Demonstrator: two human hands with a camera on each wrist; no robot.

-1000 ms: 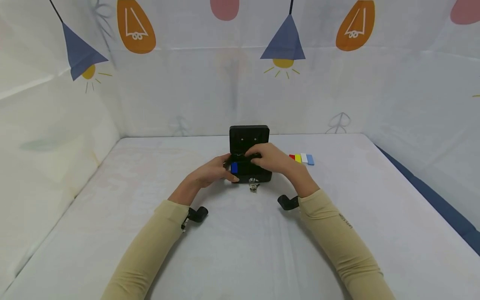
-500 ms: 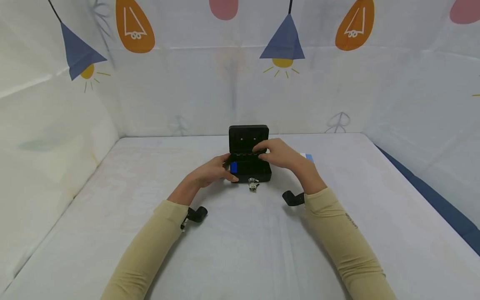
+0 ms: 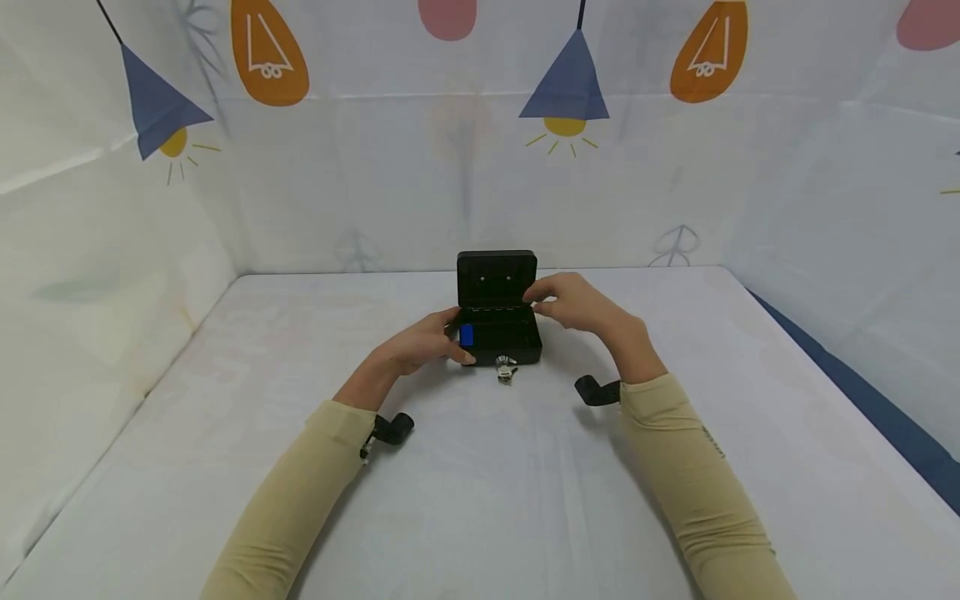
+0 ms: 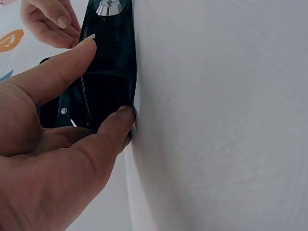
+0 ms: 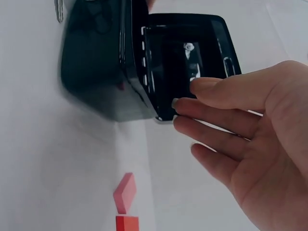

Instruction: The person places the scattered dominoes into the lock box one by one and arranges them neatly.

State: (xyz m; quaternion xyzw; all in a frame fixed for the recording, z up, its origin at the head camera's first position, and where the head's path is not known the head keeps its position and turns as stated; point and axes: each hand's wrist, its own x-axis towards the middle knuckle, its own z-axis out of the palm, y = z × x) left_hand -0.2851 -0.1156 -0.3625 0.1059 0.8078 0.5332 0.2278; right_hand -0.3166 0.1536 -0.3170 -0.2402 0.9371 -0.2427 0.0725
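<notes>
A small black metal cash box (image 3: pixel 527 356) stands on the white table with its lid (image 3: pixel 495 287) raised. Inside, at the left, is a blue piece (image 3: pixel 467 335). Keys (image 3: pixel 506 373) hang from the front lock. The left hand (image 3: pixel 416 343) holds the box's left side, thumb near the front corner and fingers toward the back, as the left wrist view also shows. Beside the lid's lower right edge is the right hand (image 3: pixel 577 302). In the right wrist view its fingers (image 5: pixel 211 132) are extended at the lid; whether they touch it is unclear.
A pink block (image 5: pixel 125 193) and a red block (image 5: pixel 127 223) lie on the table to the box's right, hidden behind the right hand in the head view. A white patterned cloth wall (image 3: pixel 375 192) rises behind the table.
The right hand has moved from over the box's inside to the right, out to the lid's right edge, covering the coloured blocks. The left hand and the box stay put.
</notes>
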